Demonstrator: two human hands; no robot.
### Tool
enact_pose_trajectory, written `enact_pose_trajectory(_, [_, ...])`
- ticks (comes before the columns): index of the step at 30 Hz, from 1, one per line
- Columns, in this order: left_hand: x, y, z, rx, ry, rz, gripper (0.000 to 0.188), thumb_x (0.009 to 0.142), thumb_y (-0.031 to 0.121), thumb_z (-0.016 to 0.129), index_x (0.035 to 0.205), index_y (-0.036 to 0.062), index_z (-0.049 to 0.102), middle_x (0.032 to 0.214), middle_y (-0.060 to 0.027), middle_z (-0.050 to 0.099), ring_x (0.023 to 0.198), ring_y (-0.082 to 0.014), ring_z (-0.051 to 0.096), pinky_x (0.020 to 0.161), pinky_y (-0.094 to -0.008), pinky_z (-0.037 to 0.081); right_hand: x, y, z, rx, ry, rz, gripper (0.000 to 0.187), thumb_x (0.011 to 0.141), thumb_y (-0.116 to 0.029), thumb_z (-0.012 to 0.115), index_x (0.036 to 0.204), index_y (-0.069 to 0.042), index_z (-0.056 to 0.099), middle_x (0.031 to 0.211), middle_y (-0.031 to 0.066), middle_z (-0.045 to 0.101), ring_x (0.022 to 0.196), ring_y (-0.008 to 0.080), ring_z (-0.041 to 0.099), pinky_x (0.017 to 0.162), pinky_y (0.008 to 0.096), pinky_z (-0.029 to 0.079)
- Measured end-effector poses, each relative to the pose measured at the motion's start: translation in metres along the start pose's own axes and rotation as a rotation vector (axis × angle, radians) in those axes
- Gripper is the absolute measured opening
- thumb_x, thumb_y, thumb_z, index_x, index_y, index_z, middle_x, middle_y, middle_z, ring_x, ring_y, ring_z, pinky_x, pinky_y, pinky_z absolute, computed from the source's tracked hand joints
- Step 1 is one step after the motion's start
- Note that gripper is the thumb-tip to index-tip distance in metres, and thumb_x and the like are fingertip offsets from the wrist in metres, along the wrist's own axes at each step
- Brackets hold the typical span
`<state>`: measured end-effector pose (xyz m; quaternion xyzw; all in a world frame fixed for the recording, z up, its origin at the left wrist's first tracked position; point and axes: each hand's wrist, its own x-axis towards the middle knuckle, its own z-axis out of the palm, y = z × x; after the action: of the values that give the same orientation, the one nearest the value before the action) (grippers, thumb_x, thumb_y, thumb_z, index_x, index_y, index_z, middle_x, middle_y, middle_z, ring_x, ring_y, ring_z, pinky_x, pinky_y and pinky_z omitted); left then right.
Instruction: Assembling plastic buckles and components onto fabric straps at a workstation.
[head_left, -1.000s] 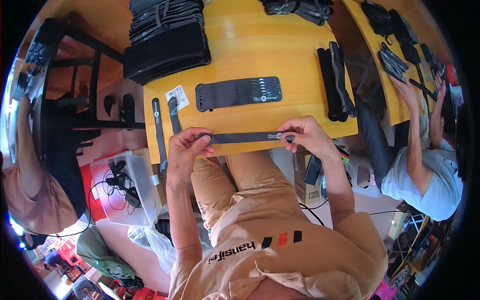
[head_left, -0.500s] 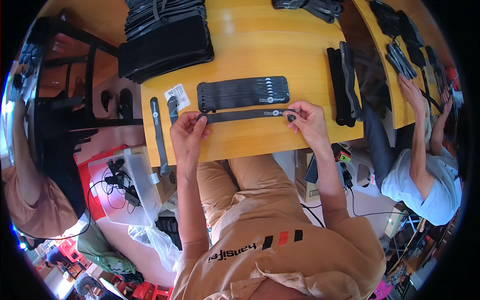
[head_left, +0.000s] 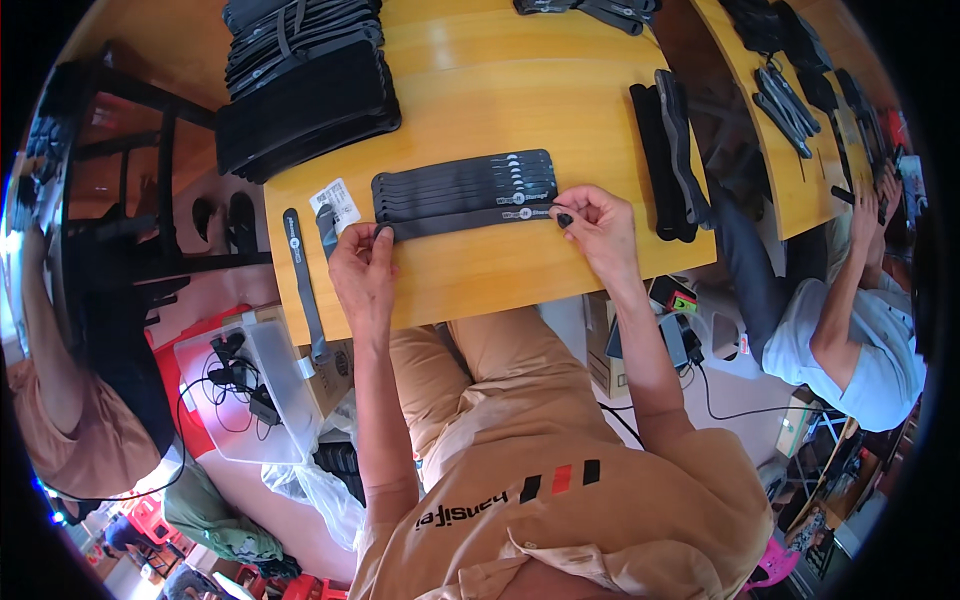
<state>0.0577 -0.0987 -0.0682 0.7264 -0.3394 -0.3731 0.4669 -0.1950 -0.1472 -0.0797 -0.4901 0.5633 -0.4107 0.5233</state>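
A long black strap [head_left: 455, 223] with a printed pale mark is stretched between my hands over the wooden table. My left hand [head_left: 362, 278] pinches its left end between thumb and fingers. At the other end, my right hand [head_left: 603, 236] grips the strap near its rounded tip, and a dark bit shows by the thumb. Along the strap's far side lies a row of overlapping matching straps [head_left: 450, 180], and the held one meets its near edge. Left of my left hand, one loose strap [head_left: 300, 270] hangs past the table's front edge; another strap [head_left: 326, 228] partly covers a white printed label [head_left: 340, 203].
Tall stacks of black straps [head_left: 300, 120] stand at the table's far left. More straps [head_left: 668, 150] lie by the right edge, and a bundle [head_left: 590, 12] at the back. A co-worker [head_left: 850, 340] handles straps at a neighbouring table [head_left: 790, 200]. Below left is a clear bin [head_left: 240, 390] with cables.
Both hands have moved the strap away from me, up to the row's near edge. The view has shifted a little. The co-worker's hands have drawn closer together.
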Motion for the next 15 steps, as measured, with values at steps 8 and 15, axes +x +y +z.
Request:
enact_pose_trajectory(8, [0.0029,-0.0008,0.0009,0.001,-0.019,-0.005,0.013,0.083,0.010,0.060,0.084,-0.0023,0.056,0.066,-0.0020,0.053,0.051,-0.0060,0.045,0.043,-0.0210,0.039,0.0032,-0.0009,0.0043,-0.001,0.058,-0.015,0.008,0.077,0.005,0.063,0.084,0.002,0.063,0.066,-0.0016,0.057,0.055,0.0029,0.048,0.050,0.0172,0.041])
enact_pose_trajectory(15, [0.0025,0.0024,0.0025,0.033,0.009,0.008,0.013,0.083,0.010,0.060,0.084,-0.0021,0.055,0.066,-0.0019,0.051,0.051,-0.0063,0.045,0.042,-0.0210,0.038,0.0020,-0.0044,0.0068,-0.022,0.083,0.044,0.007,0.077,0.005,0.063,0.083,0.002,0.063,0.062,-0.0016,0.055,0.052,0.0031,0.047,0.047,0.0172,0.039])
